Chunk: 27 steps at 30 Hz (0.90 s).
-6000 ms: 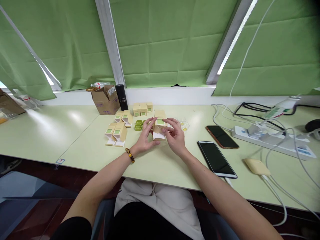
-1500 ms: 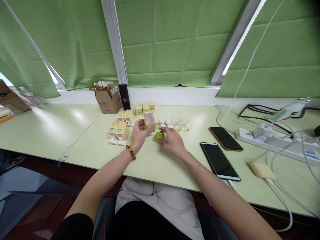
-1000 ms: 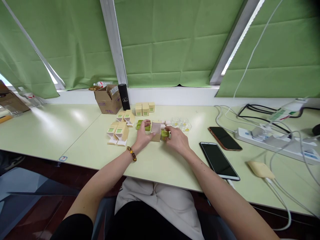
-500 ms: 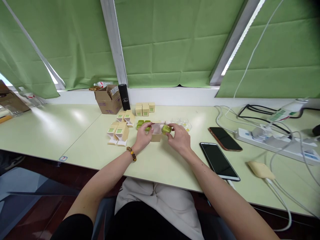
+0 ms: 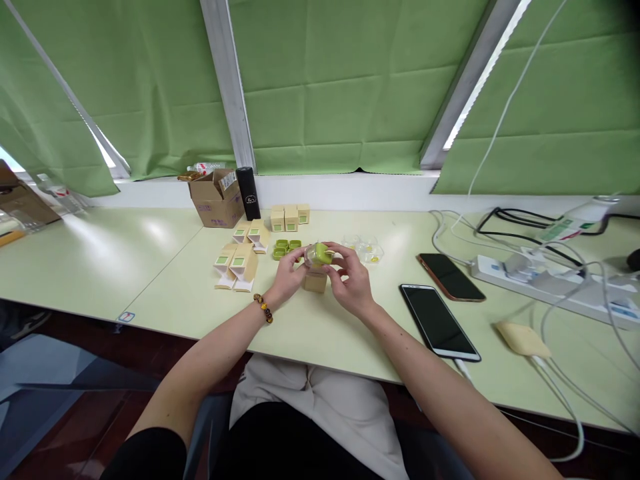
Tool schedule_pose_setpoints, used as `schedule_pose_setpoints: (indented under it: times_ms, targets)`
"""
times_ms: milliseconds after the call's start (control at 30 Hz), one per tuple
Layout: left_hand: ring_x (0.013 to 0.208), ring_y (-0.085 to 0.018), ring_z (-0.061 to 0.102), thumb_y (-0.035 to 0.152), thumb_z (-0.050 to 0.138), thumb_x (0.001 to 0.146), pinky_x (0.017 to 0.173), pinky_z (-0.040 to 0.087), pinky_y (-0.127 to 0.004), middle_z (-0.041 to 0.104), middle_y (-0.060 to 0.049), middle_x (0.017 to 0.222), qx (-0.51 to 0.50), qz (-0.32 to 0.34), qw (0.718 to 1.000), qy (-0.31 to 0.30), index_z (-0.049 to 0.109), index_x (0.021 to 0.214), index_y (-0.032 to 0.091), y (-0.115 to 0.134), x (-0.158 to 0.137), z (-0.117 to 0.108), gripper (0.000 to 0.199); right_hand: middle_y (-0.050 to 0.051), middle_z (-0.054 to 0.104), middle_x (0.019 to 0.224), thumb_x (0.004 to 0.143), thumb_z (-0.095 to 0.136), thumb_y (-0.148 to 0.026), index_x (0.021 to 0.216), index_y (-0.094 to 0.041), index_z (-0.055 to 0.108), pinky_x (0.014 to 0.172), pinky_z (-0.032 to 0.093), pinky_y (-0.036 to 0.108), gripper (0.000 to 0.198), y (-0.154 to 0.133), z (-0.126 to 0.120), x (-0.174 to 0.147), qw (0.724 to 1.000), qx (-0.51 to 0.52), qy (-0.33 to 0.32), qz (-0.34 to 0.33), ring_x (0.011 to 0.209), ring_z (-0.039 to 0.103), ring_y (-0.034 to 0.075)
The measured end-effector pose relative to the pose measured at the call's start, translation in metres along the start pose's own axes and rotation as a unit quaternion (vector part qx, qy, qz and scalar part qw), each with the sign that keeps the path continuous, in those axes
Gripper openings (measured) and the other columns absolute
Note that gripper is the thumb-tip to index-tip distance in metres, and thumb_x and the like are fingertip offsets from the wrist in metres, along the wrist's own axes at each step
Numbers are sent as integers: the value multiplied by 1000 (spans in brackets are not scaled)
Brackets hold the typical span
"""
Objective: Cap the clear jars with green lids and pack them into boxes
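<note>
A small clear jar with a green lid (image 5: 323, 253) lies on its side in the air between my hands. My right hand (image 5: 353, 280) is closed on the lid end. The fingers of my left hand (image 5: 287, 277) are closed at the clear end. Just under the jar a small tan cardboard box (image 5: 315, 283) stands on the table, its top mostly hidden by the jar and fingers. Several green lids (image 5: 283, 248) sit behind my left hand. Beyond my right hand are several clear jars (image 5: 369, 249) with something yellow in them.
Left of my hands stand several open tan boxes (image 5: 243, 263); several closed ones (image 5: 291, 219) are farther back. A brown carton (image 5: 217, 203) and a black bottle (image 5: 247, 193) stand near the wall. Two phones (image 5: 440, 323), a power strip (image 5: 550, 287) and loose cables lie to the right.
My right hand has moved left with the jar, from beside the small box to above it. My left fingers have shifted from the box's side to the jar's clear end.
</note>
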<state>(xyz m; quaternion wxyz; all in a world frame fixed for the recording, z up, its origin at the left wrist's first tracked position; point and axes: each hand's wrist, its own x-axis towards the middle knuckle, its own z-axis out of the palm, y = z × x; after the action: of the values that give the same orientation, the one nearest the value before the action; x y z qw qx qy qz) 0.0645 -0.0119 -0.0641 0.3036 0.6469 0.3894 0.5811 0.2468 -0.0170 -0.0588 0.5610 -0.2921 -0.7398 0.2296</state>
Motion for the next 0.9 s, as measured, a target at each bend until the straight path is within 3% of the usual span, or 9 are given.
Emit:
schedule_pose_setpoints:
  times_ms: [300,533,900]
  targets:
    - [117,-27,69,11,56,77,106,53,-44,78,-8,128,-19,-46,998,33,79,121,21,-8,1,-2,50,12,72,133,96,61,-35,126,-25,59,55,57,33,32,4,-11,7,996,-91,15,-4,82,74,21]
    - [106,-24,69,8,53,72,98,55,-41,79,-8,126,-4,-48,998,47,79,121,21,-8,2,0,57,11,73,122,92,61,-28,124,-25,61,57,58,34,31,8,-10,5,994,-105,-17,-22,88,69,24]
    - [107,-24,69,9,53,71,98,54,-41,79,-9,126,21,-33,998,52,80,122,21,-9,0,1,58,11,70,114,82,63,-17,114,-26,60,64,59,38,33,7,-10,3,985,-141,-100,-22,103,61,30]
